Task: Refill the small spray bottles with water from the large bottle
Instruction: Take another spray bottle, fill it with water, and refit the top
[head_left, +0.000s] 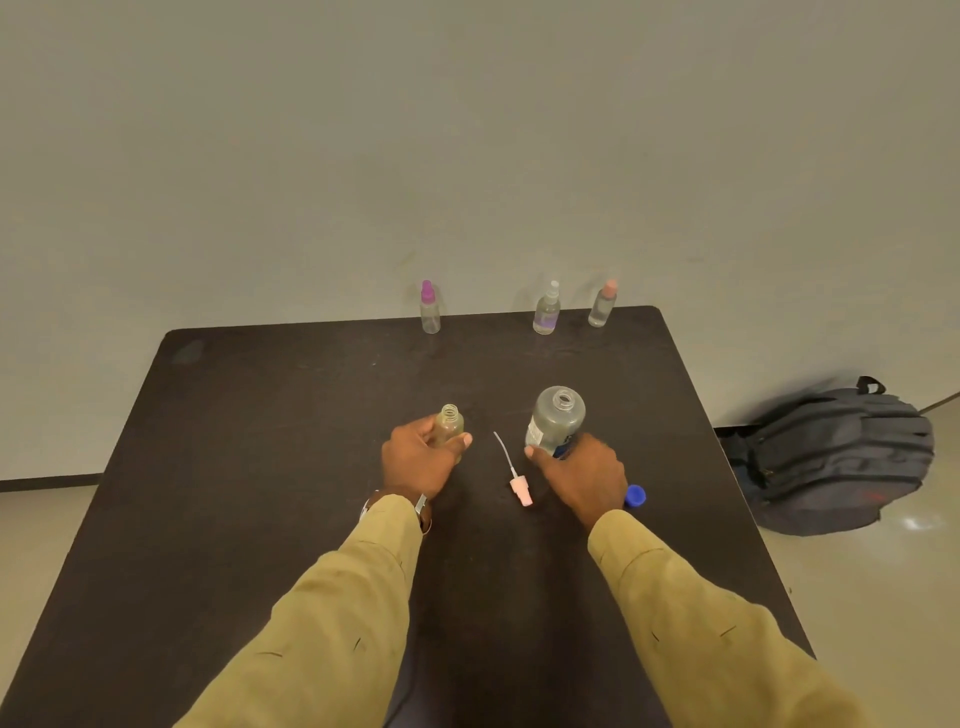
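My left hand (418, 460) grips a small clear spray bottle (451, 423) with its top off, standing upright on the dark table (260, 467). My right hand (582, 475) holds the large clear bottle (557, 418), uncapped and upright. Between my hands lies the pink spray head (520, 490) with its thin white tube. A blue cap (636, 495) lies on the table just right of my right wrist. At the far edge stand three small spray bottles: one with a purple top (429, 308), one with a white top (547, 309), one with a peach top (602, 304).
A grey backpack (836, 460) lies on the floor to the right of the table. A plain wall rises right behind the table's far edge. Both my sleeves stretch over the near half of the table.
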